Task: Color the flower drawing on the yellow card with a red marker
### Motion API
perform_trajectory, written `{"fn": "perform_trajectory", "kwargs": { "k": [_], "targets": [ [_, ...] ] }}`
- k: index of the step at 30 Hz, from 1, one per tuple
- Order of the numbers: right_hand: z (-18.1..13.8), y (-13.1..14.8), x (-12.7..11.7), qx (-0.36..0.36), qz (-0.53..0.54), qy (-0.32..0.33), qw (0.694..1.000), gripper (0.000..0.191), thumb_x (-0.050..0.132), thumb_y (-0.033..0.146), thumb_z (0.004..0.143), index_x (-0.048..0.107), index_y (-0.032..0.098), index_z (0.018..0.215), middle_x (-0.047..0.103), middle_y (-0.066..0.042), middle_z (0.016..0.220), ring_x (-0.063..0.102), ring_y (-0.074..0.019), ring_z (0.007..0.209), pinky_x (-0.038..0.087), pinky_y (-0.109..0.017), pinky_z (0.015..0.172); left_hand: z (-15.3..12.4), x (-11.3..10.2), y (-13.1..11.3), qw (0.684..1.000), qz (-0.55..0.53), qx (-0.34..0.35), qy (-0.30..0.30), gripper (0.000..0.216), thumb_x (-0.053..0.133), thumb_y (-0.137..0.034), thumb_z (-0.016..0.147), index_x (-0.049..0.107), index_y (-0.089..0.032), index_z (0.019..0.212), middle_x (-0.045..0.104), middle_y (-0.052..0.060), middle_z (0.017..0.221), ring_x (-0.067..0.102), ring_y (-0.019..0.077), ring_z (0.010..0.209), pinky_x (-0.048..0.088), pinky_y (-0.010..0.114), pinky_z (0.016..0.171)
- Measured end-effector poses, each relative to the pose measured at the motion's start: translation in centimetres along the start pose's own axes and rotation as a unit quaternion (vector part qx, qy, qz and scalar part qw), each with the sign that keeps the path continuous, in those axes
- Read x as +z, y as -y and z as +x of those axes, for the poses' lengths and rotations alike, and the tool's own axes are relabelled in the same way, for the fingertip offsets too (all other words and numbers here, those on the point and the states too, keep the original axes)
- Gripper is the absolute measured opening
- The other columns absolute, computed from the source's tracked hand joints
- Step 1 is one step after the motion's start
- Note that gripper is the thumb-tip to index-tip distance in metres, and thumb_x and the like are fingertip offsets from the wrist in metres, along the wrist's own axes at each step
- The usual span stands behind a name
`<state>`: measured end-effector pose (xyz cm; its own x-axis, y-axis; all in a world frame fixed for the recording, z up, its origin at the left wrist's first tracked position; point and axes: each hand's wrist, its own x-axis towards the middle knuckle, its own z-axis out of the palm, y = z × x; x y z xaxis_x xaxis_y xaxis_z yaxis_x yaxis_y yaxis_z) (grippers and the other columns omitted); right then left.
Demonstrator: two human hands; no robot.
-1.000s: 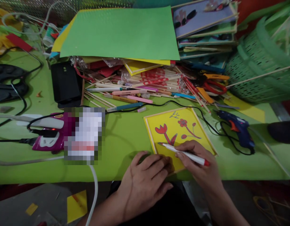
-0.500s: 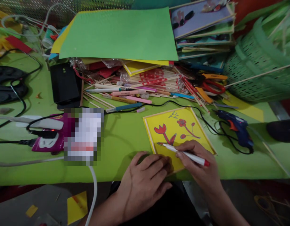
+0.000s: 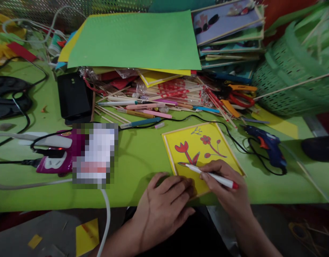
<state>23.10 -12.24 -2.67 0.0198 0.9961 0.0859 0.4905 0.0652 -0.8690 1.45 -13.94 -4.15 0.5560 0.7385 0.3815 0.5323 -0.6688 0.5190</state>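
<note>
A yellow card [image 3: 223, 144] with a thin wooden stick frame lies on the table, bearing outlined flowers coloured red. My right hand [image 3: 225, 180] is closed in a pen grip around a white felt-tip marker [image 3: 221, 179] with a red end. Its tip touches the left leaf [image 3: 182, 164] of the tulip drawing [image 3: 181, 146]. Across the card's lower left corner lies my left hand [image 3: 166, 198], palm down, with loosely bent fingers and the thumb apart. Its fingertips are partly hidden against the card.
Behind the card are loose pens [image 3: 145, 106], wooden sticks [image 3: 177, 93] and scissors [image 3: 240, 96]. A blue glue gun [image 3: 268, 144] with its cord lies at right, near a green basket [image 3: 276, 71]. A purple power strip [image 3: 53, 162] and a blurred-out object [image 3: 96, 155] sit at left.
The marker tip has shifted very slightly to the right on the leaf. My left hand and the card keep their places.
</note>
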Motion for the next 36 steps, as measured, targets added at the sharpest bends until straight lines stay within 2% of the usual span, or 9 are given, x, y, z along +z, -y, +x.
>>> {"fn": "perform_trajectory", "kwargs": {
  "k": [6, 22, 28, 36],
  "targets": [
    [0.04, 0.06, 0.11, -0.003, 0.009, 0.014, 1.0, 0.004, 0.069, 0.019, 0.089, 0.07, 0.022, 0.09, 0.072, 0.0, 0.074, 0.068, -0.0148, 0.06, 0.054, -0.022, 0.052, -0.09, 0.1, -0.05, 1.0, -0.002, -0.008, -0.001, 0.023, 0.062, -0.039, 0.099, 0.07, -0.025, 0.115, 0.076, -0.003, 0.125, 0.065, 0.0153, 0.118, 0.04, 0.037, 0.108],
    [0.11, 0.31, 0.11, 0.0, 0.0, -0.016, 1.0, 0.004, 0.069, 0.019, 0.087, 0.069, 0.022, 0.084, 0.066, 0.002, 0.067, 0.06, -0.0115, 0.051, 0.046, -0.02, 0.045, 0.07, 0.01, -0.16, 1.0, -0.013, -0.012, -0.002, 0.021, 0.062, -0.037, 0.1, 0.069, -0.025, 0.115, 0.075, -0.005, 0.128, 0.064, 0.0139, 0.12, 0.038, 0.037, 0.109],
    [0.19, 0.51, 0.11, 0.015, 0.005, -0.025, 1.0, 0.006, 0.069, 0.02, 0.086, 0.068, 0.021, 0.081, 0.067, 0.001, 0.067, 0.062, -0.013, 0.052, 0.048, -0.022, 0.046, 0.06, 0.05, -0.1, 1.0, 0.002, -0.008, 0.002, 0.022, 0.062, -0.038, 0.099, 0.071, -0.025, 0.115, 0.075, -0.004, 0.126, 0.065, 0.0145, 0.118, 0.041, 0.036, 0.108],
    [0.04, 0.21, 0.13, 0.011, 0.008, -0.006, 1.0, 0.004, 0.07, 0.021, 0.087, 0.07, 0.022, 0.084, 0.068, 0.0, 0.069, 0.063, -0.0135, 0.055, 0.05, -0.022, 0.049, -0.05, 0.09, -0.11, 1.0, 0.011, -0.008, 0.007, 0.022, 0.064, -0.039, 0.098, 0.072, -0.025, 0.113, 0.075, -0.003, 0.126, 0.064, 0.015, 0.119, 0.041, 0.037, 0.108]
  ]
}}
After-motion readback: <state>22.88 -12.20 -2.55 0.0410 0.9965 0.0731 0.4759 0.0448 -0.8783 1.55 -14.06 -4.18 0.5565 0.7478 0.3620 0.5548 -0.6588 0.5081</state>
